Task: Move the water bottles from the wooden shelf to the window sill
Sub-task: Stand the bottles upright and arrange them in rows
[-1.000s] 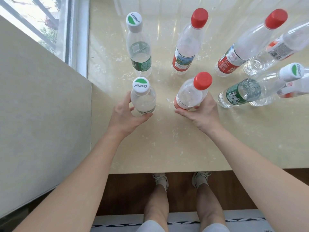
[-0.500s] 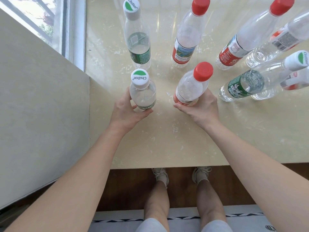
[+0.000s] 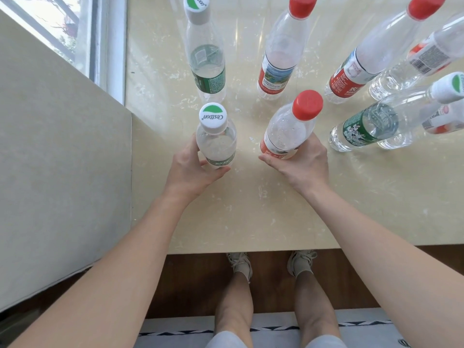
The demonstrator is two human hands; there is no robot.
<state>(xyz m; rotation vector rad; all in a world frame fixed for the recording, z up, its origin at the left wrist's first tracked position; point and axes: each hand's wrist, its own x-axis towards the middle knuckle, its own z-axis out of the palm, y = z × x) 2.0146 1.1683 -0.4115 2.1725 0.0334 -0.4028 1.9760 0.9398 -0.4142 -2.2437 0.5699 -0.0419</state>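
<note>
My left hand (image 3: 187, 169) grips a white-capped, green-labelled water bottle (image 3: 216, 140) standing upright on the cream marble window sill (image 3: 251, 209). My right hand (image 3: 301, 164) grips a red-capped, red-labelled bottle (image 3: 291, 126) beside it, also on the sill. Behind them stand another white-capped bottle (image 3: 207, 56) and a red-capped bottle (image 3: 282, 51). Several more bottles (image 3: 369, 56) stand to the right, one with a green label (image 3: 371, 125). The wooden shelf is out of view.
A beige wall block (image 3: 62, 159) rises on the left of the sill, with the window frame (image 3: 110, 43) behind it. The sill's front edge (image 3: 251, 248) runs above my shoes on dark wood floor. A grey rug (image 3: 175, 330) lies below.
The view has shifted slightly, with both held bottles appearing a little higher. Both hands stay wrapped round their bottles on the sill.
</note>
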